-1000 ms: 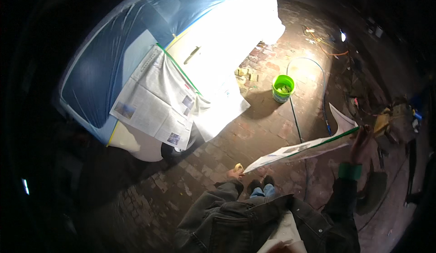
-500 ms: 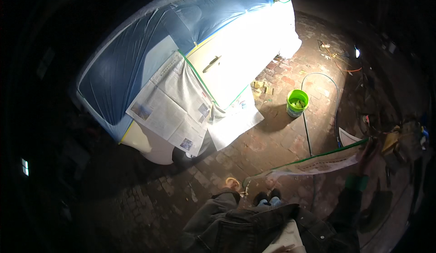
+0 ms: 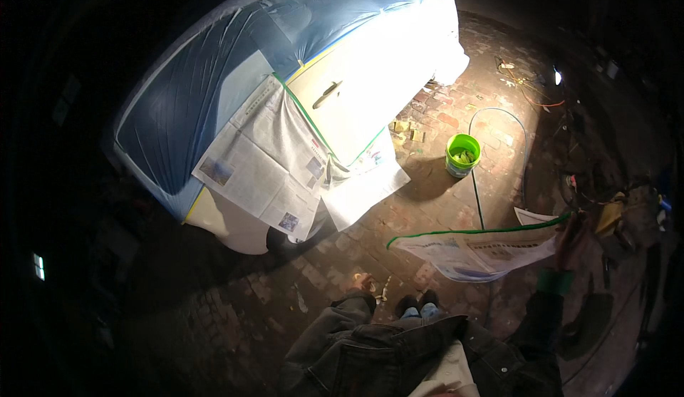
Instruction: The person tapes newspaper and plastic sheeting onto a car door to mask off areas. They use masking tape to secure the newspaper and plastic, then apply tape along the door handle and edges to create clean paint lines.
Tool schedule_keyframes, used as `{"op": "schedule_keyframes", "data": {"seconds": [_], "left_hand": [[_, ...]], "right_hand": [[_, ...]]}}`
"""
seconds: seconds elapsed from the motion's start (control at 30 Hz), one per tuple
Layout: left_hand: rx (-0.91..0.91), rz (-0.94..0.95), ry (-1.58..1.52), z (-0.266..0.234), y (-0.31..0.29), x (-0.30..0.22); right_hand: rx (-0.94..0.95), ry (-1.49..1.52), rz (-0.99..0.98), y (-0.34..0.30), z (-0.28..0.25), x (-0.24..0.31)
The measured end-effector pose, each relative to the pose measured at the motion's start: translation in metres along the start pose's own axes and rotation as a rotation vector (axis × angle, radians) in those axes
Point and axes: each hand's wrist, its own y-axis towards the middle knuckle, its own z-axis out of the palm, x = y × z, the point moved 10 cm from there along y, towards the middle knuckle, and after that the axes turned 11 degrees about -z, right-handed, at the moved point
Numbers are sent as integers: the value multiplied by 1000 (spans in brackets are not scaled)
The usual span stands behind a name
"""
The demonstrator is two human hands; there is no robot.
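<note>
My right hand (image 3: pixel 568 244), out to the right, grips one end of a newspaper sheet (image 3: pixel 491 253). Green tape runs along the sheet's upper edge, and the paper hangs below it, its left end loose. Low in front of my body, my left hand (image 3: pixel 364 281) looks curled; dim light hides what it holds, if anything. Ahead to the left stands a car (image 3: pixel 342 112) under blue plastic film (image 3: pixel 206 98). More newspaper (image 3: pixel 263 158), edged with green tape, covers the lower part of its side, over the wheel area.
A bright green bucket (image 3: pixel 464 156) with something pale inside stands on the brick floor (image 3: pixel 427 219). A dark hose (image 3: pixel 477 197) runs beside it. Yellowish blocks (image 3: pixel 407 132) lie by the car. Cables (image 3: pixel 534 94) and a small lamp (image 3: pixel 558 77) are at the far right. Clutter (image 3: pixel 630 219) sits beyond my right hand.
The newspaper sheet's left end has risen away from my left hand, and more of its face shows. My right hand still grips the other end. The view has shifted slightly.
</note>
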Motion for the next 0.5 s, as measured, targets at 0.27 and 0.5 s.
{"op": "schedule_keyframes", "data": {"seconds": [0.27,0.5], "left_hand": [[-1,25,9,5,-9,-6],[25,105,86,11,-25,-17]], "right_hand": [[32,-442,-306,-6,3,15],[-29,294,306,-3,-3,12]]}}
